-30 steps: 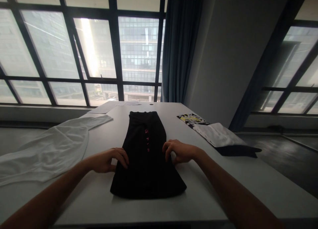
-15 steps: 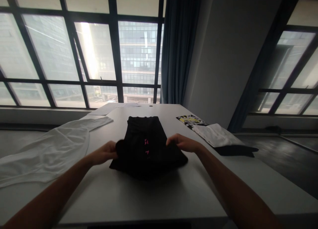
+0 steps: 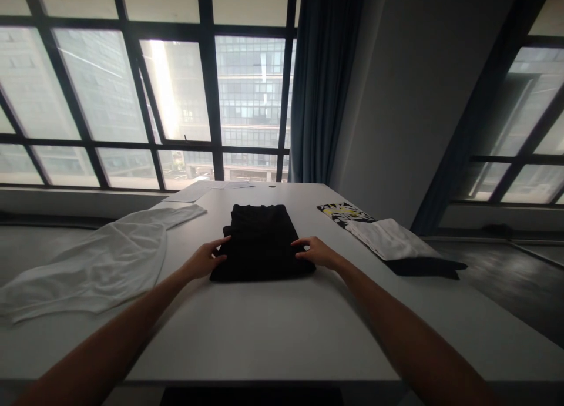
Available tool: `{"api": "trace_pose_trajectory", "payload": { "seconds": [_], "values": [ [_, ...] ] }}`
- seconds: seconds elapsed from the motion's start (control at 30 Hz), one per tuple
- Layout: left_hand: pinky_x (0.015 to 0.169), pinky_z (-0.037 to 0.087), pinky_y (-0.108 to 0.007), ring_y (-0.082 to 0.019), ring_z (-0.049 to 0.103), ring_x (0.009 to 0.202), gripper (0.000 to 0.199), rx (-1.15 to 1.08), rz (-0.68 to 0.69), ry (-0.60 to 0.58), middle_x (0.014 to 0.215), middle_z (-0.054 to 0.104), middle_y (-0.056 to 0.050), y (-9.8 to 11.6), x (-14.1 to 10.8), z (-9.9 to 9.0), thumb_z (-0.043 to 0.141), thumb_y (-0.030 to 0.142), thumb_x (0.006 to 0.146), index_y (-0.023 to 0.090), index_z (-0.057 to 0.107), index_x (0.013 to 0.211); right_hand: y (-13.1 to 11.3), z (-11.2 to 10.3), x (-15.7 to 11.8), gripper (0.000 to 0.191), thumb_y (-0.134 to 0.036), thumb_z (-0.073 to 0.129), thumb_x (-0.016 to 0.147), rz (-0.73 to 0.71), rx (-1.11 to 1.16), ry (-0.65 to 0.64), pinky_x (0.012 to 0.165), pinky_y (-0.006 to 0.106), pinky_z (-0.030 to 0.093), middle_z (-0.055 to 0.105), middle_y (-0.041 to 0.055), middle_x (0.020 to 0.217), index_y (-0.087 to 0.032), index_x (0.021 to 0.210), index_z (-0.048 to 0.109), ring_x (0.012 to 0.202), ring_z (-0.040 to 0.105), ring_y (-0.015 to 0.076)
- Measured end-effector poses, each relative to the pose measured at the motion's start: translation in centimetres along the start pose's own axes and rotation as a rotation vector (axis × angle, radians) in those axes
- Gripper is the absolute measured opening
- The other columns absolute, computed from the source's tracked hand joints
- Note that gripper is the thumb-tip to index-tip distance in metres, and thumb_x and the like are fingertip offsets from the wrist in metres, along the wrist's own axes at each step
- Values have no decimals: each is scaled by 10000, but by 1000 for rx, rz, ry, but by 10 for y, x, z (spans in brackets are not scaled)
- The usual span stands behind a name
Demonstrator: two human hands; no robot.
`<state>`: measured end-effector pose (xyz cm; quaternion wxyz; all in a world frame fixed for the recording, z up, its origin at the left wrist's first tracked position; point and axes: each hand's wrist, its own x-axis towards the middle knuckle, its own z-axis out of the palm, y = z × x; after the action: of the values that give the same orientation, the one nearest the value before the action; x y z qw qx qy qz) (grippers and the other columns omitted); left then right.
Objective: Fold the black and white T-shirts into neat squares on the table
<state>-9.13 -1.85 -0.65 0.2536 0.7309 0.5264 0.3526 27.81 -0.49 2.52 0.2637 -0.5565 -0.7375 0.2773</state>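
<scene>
A black shirt (image 3: 264,247) lies folded into a compact block on the white table in front of me, wider at its near end. My left hand (image 3: 206,259) rests at the shirt's left edge, thumb and fingers spread apart. At the opposite edge, my right hand (image 3: 321,253) touches the cloth with its fingertips, its thumb and fingers also apart. Neither hand has the cloth gripped. A few layers show at the shirt's upper left side.
A white garment (image 3: 110,259) is spread over the left of the table (image 3: 264,329). On the right lie a black, white and yellow patterned cloth (image 3: 341,211), a folded white cloth (image 3: 392,238) and a black cloth (image 3: 425,267). Paper sheets (image 3: 189,191) are at the far left.
The shirt's near part, raised with pink print showing, has been folded over and now lies flat with the print hidden. Both hands have let go of the cloth and opened.
</scene>
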Motion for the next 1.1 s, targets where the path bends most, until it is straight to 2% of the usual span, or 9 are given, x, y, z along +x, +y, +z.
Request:
{"api": "trace_pose_trajectory", "payload": {
  "seconds": [0.2,0.3,0.37,0.43,0.53,0.63,0.73,0.9,1.1],
  "values": [
    [645,508,-331,-198,625,608,679,280,-90,-99,711,680,-22,2,-1,1,601,387,796,138,534,1424,-6,-9,-8,357,-233,755,759,96,-294,-154,782,311,535,743,89,1008,-185,1112,749,833,683,218],
    [846,538,-419,-299,681,967,617,469,-8,35,1229,681,-138,8,-4,6,577,475,840,175,579,1378,-11,0,-11,345,-317,688,833,39,-492,13,895,348,510,699,119,1165,-194,1154,726,1014,663,266],
    [1043,446,-471,-330,536,1272,605,560,163,130,1492,498,-117,13,-5,14,490,547,903,205,553,1399,-15,12,-11,444,-390,584,911,-52,-558,167,981,388,468,619,151,1316,-183,1299,638,1144,611,288],
    [1175,293,-478,-295,349,1439,624,590,298,69,1584,372,-69,15,-4,24,371,584,960,226,478,1460,-16,26,-9,566,-457,501,952,-157,-565,170,1104,421,363,489,156,1474,-175,1444,498,1324,480,296],
    [1221,174,-474,-269,208,1502,672,591,258,-189,1621,274,-42,10,-2,37,297,627,973,246,377,1521,-11,43,-4,687,-579,386,970,-158,-546,-70,1207,486,139,274,102,1617,-202,1542,335,1498,192,281],
    [1226,128,-473,-268,117,1519,711,575,154,-320,1639,187,-41,1,0,41,300,646,965,245,303,1552,-3,49,-2,727,-648,290,968,-93,-504,-222,1211,517,62,171,67,1647,-226,1560,287,1521,91,265],
    [1219,148,-460,-268,149,1514,714,547,161,-309,1634,206,-46,-1,5,37,339,657,951,257,325,1543,0,46,0,729,-646,310,964,-121,-486,-192,1207,526,53,200,88,1638,-213,1550,315,1518,113,274],
    [1209,137,-501,-288,145,1514,741,544,180,-135,1632,201,-93,-2,34,29,350,656,939,202,368,1524,3,43,10,667,-590,318,991,-181,-498,0,1209,513,24,237,96,1628,-208,1538,339,1516,128,251],
    [1202,134,-524,-280,174,1507,691,447,65,-253,1617,247,-100,-28,59,24,301,603,952,218,371,1521,22,38,24,570,-515,298,1019,-32,-403,-91,1199,560,60,260,84,1620,-233,1503,403,1504,186,250]
  ]
}}
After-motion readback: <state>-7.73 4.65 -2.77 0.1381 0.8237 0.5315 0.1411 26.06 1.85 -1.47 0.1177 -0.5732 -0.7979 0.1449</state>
